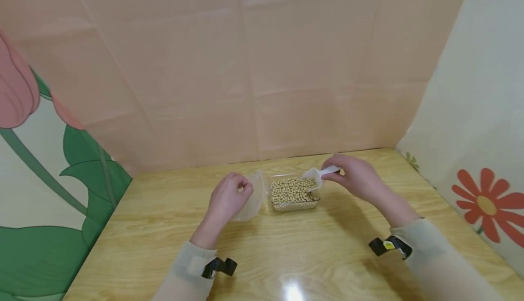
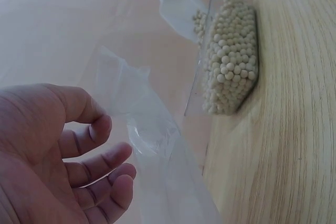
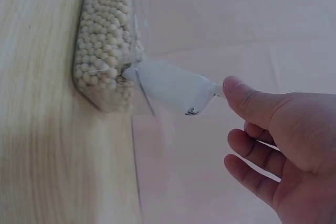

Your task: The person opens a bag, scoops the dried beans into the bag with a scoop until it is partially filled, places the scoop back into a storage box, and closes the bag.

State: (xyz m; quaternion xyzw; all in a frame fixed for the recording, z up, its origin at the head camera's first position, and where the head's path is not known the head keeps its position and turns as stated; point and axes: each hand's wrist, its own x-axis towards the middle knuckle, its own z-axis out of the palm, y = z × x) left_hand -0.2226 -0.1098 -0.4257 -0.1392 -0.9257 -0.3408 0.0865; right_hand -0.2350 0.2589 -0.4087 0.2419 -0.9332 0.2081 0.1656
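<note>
A clear rectangular container (image 1: 294,206) full of small round pale beans (image 1: 290,191) stands on the table. My right hand (image 1: 356,176) pinches the handle of a white scoop (image 1: 314,176) between thumb and forefinger. The scoop's front end dips into the beans at the container's right side, and a few beans show in it in the left wrist view. To the container's left, a translucent plastic bag (image 2: 157,145) stands up. My left hand (image 1: 231,194) pinches the bag's edge between thumb and forefinger, its other fingers loosely curled.
The wood-grain table (image 1: 294,251) runs up to a pinkish cloth backdrop (image 1: 254,73). Flower-patterned panels flank it, with a red flower (image 1: 487,205) on the right and green leaves (image 1: 41,251) on the left.
</note>
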